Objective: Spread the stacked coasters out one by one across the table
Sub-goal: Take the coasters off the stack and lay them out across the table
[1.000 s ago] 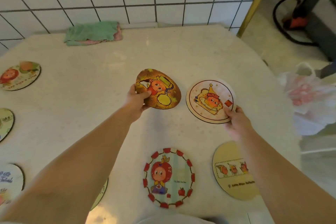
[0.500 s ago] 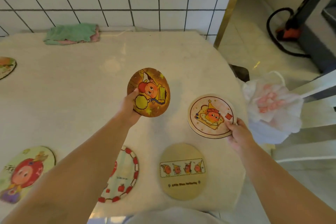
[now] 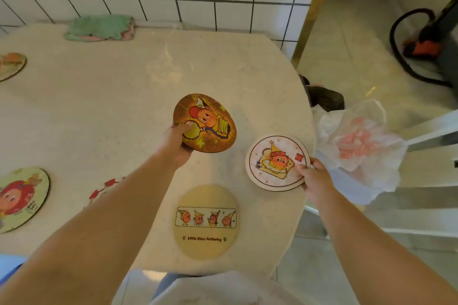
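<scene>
four coasters lie spread; left hand [image 3: 177, 142] grips brown coaster [image 3: 205, 123], right hand [image 3: 312, 176] grips white coaster [image 3: 277, 163], both unplaced.

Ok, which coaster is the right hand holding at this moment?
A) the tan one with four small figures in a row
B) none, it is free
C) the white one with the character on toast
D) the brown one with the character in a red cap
C: the right hand pinches the white toast coaster at its edge, near the table rim; the brown one is in the left hand.
</scene>
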